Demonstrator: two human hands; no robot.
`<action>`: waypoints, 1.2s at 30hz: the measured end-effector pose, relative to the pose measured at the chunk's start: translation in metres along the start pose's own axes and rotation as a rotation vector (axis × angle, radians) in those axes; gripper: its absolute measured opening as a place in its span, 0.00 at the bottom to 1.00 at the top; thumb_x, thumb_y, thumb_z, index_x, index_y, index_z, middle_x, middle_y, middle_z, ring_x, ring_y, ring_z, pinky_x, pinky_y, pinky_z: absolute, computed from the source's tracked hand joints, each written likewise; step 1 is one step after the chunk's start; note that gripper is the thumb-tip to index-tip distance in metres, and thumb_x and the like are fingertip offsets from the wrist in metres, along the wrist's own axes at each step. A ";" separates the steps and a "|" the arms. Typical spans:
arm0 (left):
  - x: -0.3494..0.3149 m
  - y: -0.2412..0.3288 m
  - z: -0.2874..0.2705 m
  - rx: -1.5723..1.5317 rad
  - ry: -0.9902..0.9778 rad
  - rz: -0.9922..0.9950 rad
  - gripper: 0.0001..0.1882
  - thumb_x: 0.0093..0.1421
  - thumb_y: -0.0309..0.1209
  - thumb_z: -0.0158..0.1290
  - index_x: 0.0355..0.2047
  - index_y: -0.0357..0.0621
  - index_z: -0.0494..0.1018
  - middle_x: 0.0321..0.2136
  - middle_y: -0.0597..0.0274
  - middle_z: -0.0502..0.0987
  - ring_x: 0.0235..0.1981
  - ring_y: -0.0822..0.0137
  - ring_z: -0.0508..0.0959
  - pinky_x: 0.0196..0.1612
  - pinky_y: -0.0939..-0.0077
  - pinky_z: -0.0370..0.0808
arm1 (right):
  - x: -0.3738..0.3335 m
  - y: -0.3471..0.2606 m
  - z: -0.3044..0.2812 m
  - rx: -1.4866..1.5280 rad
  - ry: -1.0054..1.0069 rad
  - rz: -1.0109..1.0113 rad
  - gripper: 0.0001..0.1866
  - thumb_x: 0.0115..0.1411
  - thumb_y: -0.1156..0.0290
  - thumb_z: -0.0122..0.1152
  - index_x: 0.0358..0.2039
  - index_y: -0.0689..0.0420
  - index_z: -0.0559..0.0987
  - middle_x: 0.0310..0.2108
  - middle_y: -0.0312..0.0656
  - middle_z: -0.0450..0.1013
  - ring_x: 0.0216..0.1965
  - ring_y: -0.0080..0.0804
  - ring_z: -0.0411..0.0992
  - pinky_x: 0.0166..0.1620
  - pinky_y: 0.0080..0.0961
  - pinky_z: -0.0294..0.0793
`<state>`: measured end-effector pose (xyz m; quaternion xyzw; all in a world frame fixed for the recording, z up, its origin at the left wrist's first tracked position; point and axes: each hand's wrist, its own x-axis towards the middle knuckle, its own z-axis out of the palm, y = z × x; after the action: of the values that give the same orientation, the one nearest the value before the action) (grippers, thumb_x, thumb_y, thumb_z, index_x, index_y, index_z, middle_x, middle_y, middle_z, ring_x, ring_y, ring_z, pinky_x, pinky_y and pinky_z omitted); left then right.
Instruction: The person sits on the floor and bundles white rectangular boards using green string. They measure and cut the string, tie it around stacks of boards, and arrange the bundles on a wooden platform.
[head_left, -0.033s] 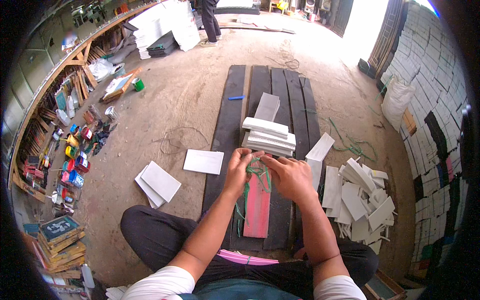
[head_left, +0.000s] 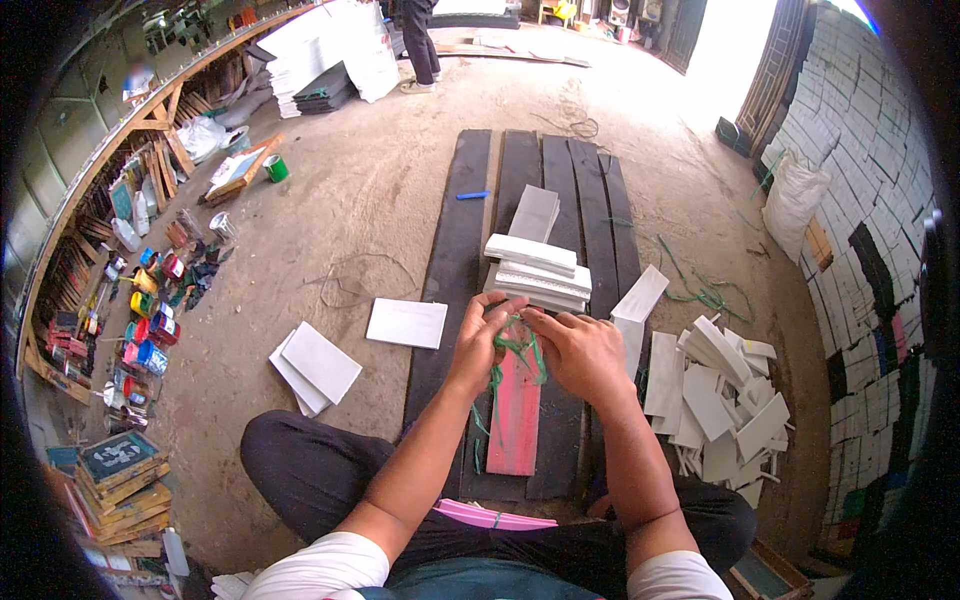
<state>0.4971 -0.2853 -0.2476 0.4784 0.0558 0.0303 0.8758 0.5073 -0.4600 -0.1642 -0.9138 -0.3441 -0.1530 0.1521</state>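
Both of my hands are close together over a pink-red board [head_left: 513, 430], working at a tangle of green plastic twine [head_left: 541, 368]. My left hand [head_left: 480, 335] pinches the twine, its index finger raised toward the other hand. Fingertips of my right hand [head_left: 577, 350] are pressed together at the top of the same twine. Loose green ends dangle below the left hand along the board's left edge. Just beyond my fingers stands a stack of white foam-like slabs [head_left: 540, 270]. Between my legs lies a bundle of pink sheets [head_left: 497, 516] with green twine around it.
Long black planks [head_left: 450, 300] lie under the work, with a blue strip [head_left: 472, 196] on top. White pieces [head_left: 407, 324] rest at left; a heap of white offcuts [head_left: 715, 400] is at right. Paint cans [head_left: 150, 355] line the left side. A person [head_left: 418, 45] stands far ahead.
My left index finger and thumb have shifted slightly apart and toward the right hand. The twine between the hands has changed shape; the right hand is almost still.
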 end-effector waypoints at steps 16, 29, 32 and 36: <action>0.006 -0.009 0.000 0.314 -0.108 0.200 0.22 0.71 0.50 0.53 0.35 0.43 0.80 0.25 0.77 0.72 0.27 0.84 0.67 0.30 0.85 0.64 | 0.007 0.004 -0.004 0.278 -0.006 0.107 0.17 0.64 0.61 0.60 0.54 0.40 0.79 0.42 0.40 0.82 0.39 0.47 0.82 0.41 0.43 0.81; 0.003 -0.003 0.002 0.434 0.016 0.210 0.24 0.71 0.48 0.52 0.36 0.37 0.82 0.26 0.72 0.78 0.30 0.81 0.71 0.33 0.79 0.70 | 0.006 0.000 -0.005 0.105 -0.147 0.153 0.31 0.63 0.61 0.60 0.68 0.36 0.66 0.32 0.42 0.83 0.34 0.48 0.82 0.34 0.45 0.81; 0.002 0.000 0.005 0.543 0.043 0.204 0.24 0.70 0.48 0.54 0.33 0.37 0.81 0.23 0.73 0.75 0.28 0.81 0.69 0.31 0.79 0.67 | 0.004 0.003 0.001 0.094 -0.109 0.105 0.31 0.64 0.60 0.59 0.68 0.35 0.66 0.33 0.41 0.83 0.33 0.47 0.82 0.33 0.45 0.81; -0.002 0.005 0.013 0.550 0.061 0.215 0.23 0.70 0.47 0.55 0.28 0.40 0.79 0.22 0.77 0.70 0.28 0.80 0.65 0.31 0.79 0.63 | 0.002 0.001 0.000 0.150 -0.092 0.135 0.30 0.62 0.61 0.62 0.65 0.38 0.70 0.34 0.43 0.83 0.34 0.46 0.83 0.34 0.43 0.81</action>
<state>0.4971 -0.2935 -0.2370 0.7000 0.0373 0.1210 0.7029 0.5097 -0.4595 -0.1636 -0.9271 -0.2986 -0.0742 0.2141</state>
